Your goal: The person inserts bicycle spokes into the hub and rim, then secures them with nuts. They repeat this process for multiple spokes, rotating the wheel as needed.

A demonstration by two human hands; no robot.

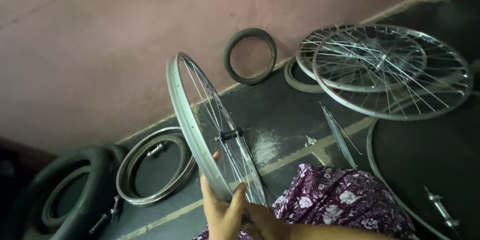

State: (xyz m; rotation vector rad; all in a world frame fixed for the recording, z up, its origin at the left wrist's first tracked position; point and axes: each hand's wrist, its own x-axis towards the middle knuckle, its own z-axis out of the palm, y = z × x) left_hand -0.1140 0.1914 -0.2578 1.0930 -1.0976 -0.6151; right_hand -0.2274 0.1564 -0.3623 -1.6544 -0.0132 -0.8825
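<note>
A silver spoked bicycle wheel point(192, 120) stands upright on edge in front of me, its black hub point(231, 133) in the middle. My left hand point(222, 212) grips the lower part of the rim, thumb on the near side and a fingertip showing past the rim. My right hand point(260, 220) lies just right of it, low against the rim and spokes, mostly hidden; whether it grips anything I cannot tell. My knee in purple floral cloth point(340, 200) is at the lower right.
Two spoked wheels point(385, 65) lie stacked at the right. A small tyre point(250, 55) leans on the pink wall. Bare rims point(155, 165) and a black tyre point(75, 190) lie at the left. Loose spokes point(340, 135), a large bare rim point(380, 170) and an axle point(440, 207) are on the dark floor.
</note>
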